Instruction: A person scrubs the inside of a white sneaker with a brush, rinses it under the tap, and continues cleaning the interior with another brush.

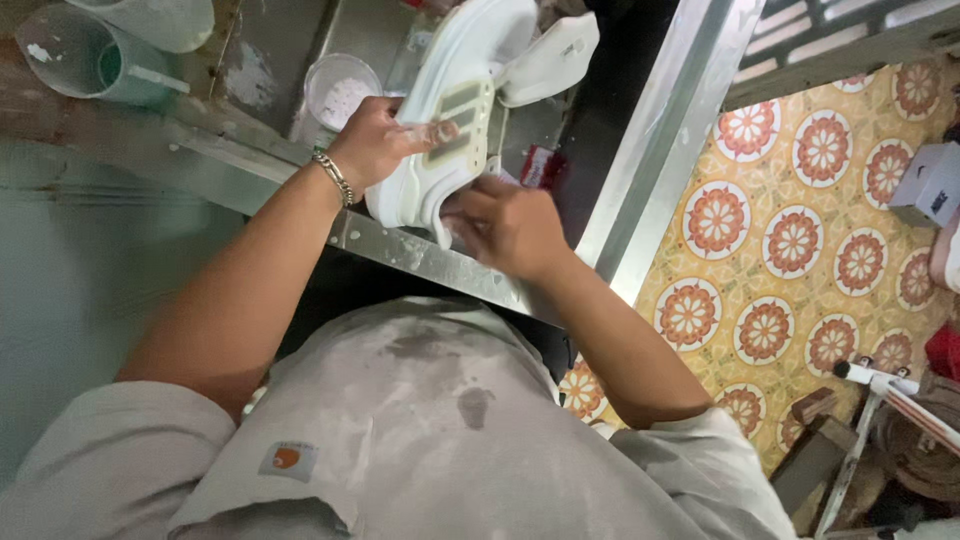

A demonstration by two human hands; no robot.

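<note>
white sneaker (455,110) | left hand (385,140) gripping its side | right hand (510,225) pinching its heel

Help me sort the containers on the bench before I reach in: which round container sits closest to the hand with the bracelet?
The small white cup holding white powder, just beyond the left hand. The green pitcher and the pale bucket stand farther off at the bench's far corner.

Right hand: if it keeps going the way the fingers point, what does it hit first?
The right hand points up-left and already touches the white shoe at its heel end, so the shoe comes first; depth beyond is unclear.
</note>
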